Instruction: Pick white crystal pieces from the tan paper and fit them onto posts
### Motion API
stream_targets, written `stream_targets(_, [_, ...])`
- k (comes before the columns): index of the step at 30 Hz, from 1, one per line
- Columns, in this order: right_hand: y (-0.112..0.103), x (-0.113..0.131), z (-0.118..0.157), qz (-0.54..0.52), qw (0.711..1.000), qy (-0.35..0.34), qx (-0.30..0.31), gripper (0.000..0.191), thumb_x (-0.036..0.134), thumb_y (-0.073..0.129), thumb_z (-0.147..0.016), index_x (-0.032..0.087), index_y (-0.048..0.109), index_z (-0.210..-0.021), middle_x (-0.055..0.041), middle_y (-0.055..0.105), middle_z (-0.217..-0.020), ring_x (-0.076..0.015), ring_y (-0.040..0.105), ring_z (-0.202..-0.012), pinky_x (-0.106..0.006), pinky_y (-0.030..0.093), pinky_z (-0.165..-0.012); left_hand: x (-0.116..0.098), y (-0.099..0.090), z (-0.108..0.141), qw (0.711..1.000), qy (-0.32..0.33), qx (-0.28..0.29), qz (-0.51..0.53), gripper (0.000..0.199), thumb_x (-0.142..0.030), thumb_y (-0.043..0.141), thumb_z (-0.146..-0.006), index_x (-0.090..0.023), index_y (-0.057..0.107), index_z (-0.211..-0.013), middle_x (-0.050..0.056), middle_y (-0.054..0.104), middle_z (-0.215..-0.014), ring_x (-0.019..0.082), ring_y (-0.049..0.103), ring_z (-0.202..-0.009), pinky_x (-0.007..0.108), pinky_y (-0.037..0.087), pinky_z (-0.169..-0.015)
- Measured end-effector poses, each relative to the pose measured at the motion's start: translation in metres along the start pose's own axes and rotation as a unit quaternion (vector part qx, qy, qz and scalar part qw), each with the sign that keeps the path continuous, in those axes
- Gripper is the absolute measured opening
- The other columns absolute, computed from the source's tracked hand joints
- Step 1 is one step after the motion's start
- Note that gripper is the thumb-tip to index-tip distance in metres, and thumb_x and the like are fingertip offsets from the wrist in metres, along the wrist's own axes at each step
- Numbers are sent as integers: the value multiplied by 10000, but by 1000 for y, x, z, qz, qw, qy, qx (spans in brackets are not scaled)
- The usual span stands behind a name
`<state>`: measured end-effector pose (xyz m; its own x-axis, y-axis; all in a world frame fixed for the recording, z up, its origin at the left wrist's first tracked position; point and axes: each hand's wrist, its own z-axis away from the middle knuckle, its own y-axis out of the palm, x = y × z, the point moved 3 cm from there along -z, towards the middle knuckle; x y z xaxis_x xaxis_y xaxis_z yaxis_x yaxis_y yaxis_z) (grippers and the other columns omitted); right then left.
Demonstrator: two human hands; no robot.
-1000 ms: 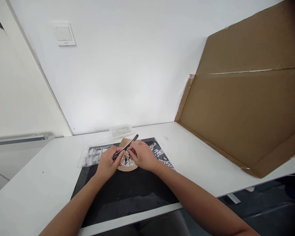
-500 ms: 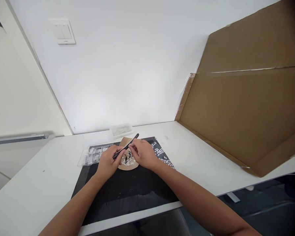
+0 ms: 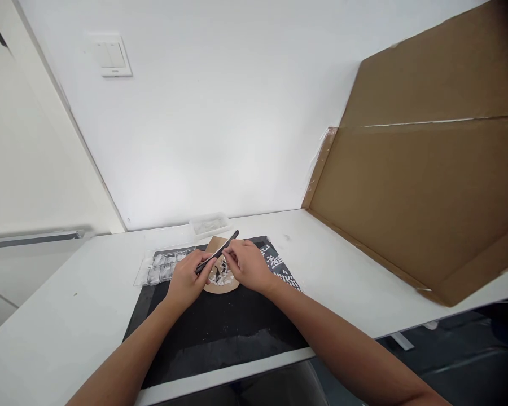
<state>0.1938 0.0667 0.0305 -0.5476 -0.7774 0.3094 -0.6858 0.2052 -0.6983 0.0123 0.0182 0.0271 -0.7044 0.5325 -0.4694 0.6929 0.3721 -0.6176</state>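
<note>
A dark, slim, slightly curved strip (image 3: 231, 239) slants up to the right between my hands. My left hand (image 3: 189, 277) grips its lower end between thumb and fingers. My right hand (image 3: 248, 264) has its fingers pinched together at the strip's middle; whether they hold the strip or a tiny piece on it is hidden. Below lies a tan rounded card (image 3: 222, 288) bearing small white and black bits. The card rests on a black mat (image 3: 224, 321).
A clear compartment tray (image 3: 158, 269) lies left of my left hand. Behind is a small translucent box (image 3: 209, 225). Sheets with small white pieces (image 3: 279, 268) lie right of my right hand. Large cardboard (image 3: 415, 197) stands at the right; a white wall (image 3: 220, 113) rises behind.
</note>
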Motion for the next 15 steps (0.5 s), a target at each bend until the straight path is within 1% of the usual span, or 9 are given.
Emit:
stream_targets(3, [1,3,0,15,1000,7,-10,116,275,463,-1019,225,504,-922,-2,696,-707,-196,640,-672,-344,411,-831,0,-1,0,1000,1,-1,-2,204,-360,520,-1003,-230,676,-1026,8,688,-819,135,636,-610,289,499,-681])
stream_targets(6, [-4,-6,-2,26,998,53,-38,124,281,450,-1030,224,501,-933,7,695,-693,-176,615,-604,-337,406,-808,0,0,0,1000,0,3,-2,203,-361,522,-1006,-234,678,-1029,3,681,-796,135,640,-613,280,494,-664])
stream_targets(9, [-8,-18,-3,25,995,82,-56,125,286,456,-1028,228,486,-921,12,694,-693,-174,607,-587,-324,404,-765,0,1,1,1000,-2,6,0,204,-366,523,-1007,-233,677,-1003,-5,672,-786,121,626,-580,267,487,-632])
stream_targets(12, [-7,-19,-3,8,995,81,-49,119,278,453,-1030,231,476,-923,23,689,-689,-172,605,-585,-315,406,-755,0,1,1,1000,-1,8,0,204,-366,524,-1007,-229,675,-998,-5,674,-786,119,622,-572,263,485,-626])
stream_targets(15, [-4,-9,-2,-11,998,47,-27,115,259,456,-1026,230,477,-917,28,692,-699,-164,605,-595,-325,412,-822,0,1,1,1000,0,8,-1,203,-361,523,-1006,-226,673,-1018,3,684,-801,126,631,-592,261,487,-626])
